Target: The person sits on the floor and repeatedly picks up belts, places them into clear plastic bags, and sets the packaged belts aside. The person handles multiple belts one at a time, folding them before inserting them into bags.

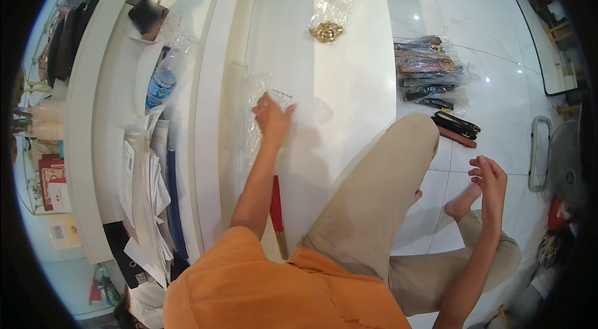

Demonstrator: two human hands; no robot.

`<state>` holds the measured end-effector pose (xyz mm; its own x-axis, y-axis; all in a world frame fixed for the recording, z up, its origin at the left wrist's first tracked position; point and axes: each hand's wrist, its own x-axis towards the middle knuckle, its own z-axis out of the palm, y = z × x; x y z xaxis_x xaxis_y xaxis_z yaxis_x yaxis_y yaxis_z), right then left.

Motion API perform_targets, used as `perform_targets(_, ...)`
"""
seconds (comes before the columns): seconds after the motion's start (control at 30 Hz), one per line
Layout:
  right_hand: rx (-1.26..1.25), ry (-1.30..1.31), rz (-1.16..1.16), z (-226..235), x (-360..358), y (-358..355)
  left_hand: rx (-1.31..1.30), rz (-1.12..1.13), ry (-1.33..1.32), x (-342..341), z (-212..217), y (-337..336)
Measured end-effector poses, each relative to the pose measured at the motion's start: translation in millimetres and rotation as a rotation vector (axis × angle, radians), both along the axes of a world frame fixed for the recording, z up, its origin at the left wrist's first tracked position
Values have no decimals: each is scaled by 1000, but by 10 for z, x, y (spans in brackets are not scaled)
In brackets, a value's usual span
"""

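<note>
My left hand (272,116) reaches over the white tabletop (336,117), thumb apart from the fingers. Its fingertips rest at a pile of clear plastic bags (254,133), and I see nothing gripped in it. Just beyond the fingertips lies a thin dark strip (283,94). My right hand (490,174) hangs above the floor by my bare foot, fingers loosely bent and apart, with nothing in them. Nearest to it are loose black and brown folded straps (458,128), which look like belts. A gold chain-like bundle (326,32) sits by a clear bag (336,6) farther up the tabletop.
Several plastic-wrapped straps (430,67) lie in a row on the tiled floor (430,204). A red-handled tool (276,204) lies beside my left arm. Left of the tabletop, a shelf holds papers (146,186) and a water bottle (162,85). A mirror (548,36) stands far right.
</note>
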<state>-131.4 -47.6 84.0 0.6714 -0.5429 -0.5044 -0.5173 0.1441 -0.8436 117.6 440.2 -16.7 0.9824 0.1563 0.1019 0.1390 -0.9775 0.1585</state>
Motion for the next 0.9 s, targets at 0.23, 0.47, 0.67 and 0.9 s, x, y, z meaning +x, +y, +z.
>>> perform_targets(0.23,-12,-63,78,140,-137,-5,-28,149,400,-97,141,451)
perform_targets(0.47,-41,-145,101,217,-163,-7,-283,-42,408,-6,45,774)
perform_targets(0.67,-122,-281,62,299,-222,-22,-831,-387,418,-302,1218,-646)
perform_targets(0.9,-100,-618,224,706,-288,92,-836,-885,426,-925,2004,-2195)
